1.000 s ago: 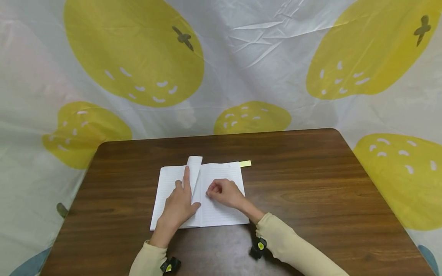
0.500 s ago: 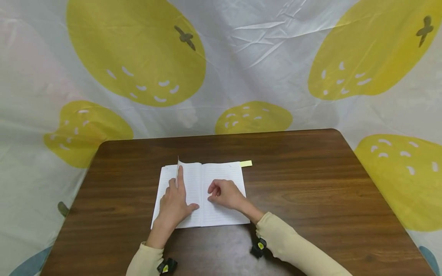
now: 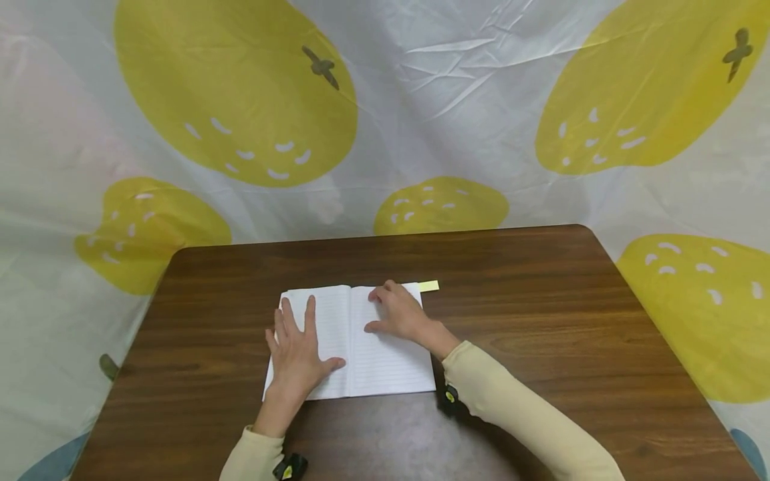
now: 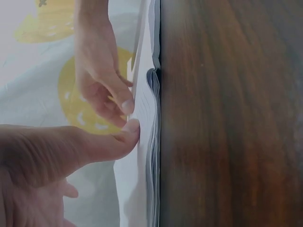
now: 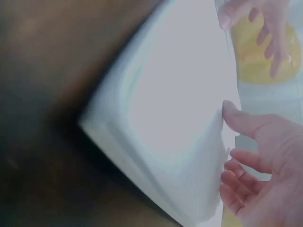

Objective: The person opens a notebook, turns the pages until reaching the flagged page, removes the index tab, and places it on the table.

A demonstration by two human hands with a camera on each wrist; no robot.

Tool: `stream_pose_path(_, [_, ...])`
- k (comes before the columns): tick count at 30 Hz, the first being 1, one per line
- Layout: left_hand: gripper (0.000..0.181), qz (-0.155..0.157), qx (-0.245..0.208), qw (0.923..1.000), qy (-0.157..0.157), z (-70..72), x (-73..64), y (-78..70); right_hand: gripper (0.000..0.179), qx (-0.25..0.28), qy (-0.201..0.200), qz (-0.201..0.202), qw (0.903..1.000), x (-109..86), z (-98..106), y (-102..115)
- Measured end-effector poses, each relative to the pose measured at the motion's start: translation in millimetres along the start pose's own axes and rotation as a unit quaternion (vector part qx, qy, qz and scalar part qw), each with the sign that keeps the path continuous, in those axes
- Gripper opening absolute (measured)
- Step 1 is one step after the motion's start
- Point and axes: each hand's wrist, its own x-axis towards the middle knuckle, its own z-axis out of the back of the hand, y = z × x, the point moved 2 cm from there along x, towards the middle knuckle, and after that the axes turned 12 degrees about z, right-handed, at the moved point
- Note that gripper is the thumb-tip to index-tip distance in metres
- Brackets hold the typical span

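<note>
An open notebook (image 3: pixel 391 371) with white lined pages lies flat on the table. My left hand (image 3: pixel 296 357) rests on its left page, fingers spread and the thumb pointing toward the centre fold. In the left wrist view that thumb (image 4: pixel 106 144) touches the paper near the fold, and the stacked page edges show below it. Over the upper part of the right page is my right hand (image 3: pixel 400 314), its fingers loosely bent and nothing between them. The right wrist view shows its thumb (image 5: pixel 236 118) at the page surface; whether the other fingertips touch is unclear.
A yellow sticky tab (image 3: pixel 429 286) juts out from the notebook's top right corner. The dark wooden table (image 3: pixel 541 321) extends around the notebook. Behind it hangs a white cloth (image 3: pixel 373 133) printed with yellow fruit.
The left hand has moved left, laying the raised leaf flat on the left side and spreading its fingers. The right hand has shifted up the right page, its fingers less curled.
</note>
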Motion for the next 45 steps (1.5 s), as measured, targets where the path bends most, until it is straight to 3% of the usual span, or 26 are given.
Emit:
stream_pose_path(4, [0.11, -0.02, -0.012, 0.9992, 0.032, -1.4, -1.6, -2.1, 0.076, -0.006, 0.033, 0.009, 0.9994, 9.1, 4, -4])
stream_pose_path(9, [0.079, -0.047, -0.018, 0.994, 0.097, -4.8, -4.0, -8.6, 0.094, -0.004, 0.101, 0.002, 0.9948, 21.5, 9, -7])
stream_pose_path(13, [0.067, -0.058, 0.003, 0.9887, 0.138, -9.7, -4.5, -11.6, 0.096, -0.004, 0.145, -0.012, 0.9893, 27.2, 10, -8])
stream_pose_path(16, [0.066, -0.056, 0.008, 0.9868, 0.152, -11.1, -3.0, -11.9, 0.094, -0.012, 0.16, -0.019, 0.9868, 28.7, 10, -8])
stream_pose_path(30, [0.067, -0.052, 0.001, 0.9856, 0.161, -10.5, -0.2, -10.8, 0.085, -0.071, 0.143, -0.001, 0.9872, 24.5, 12, 4])
stream_pose_path(45, [0.068, -0.054, -0.011, 0.9869, 0.151, -11.2, -1.4, -9.0, 0.079, -0.125, 0.095, -0.002, 0.9876, -5.9, 19, -9])
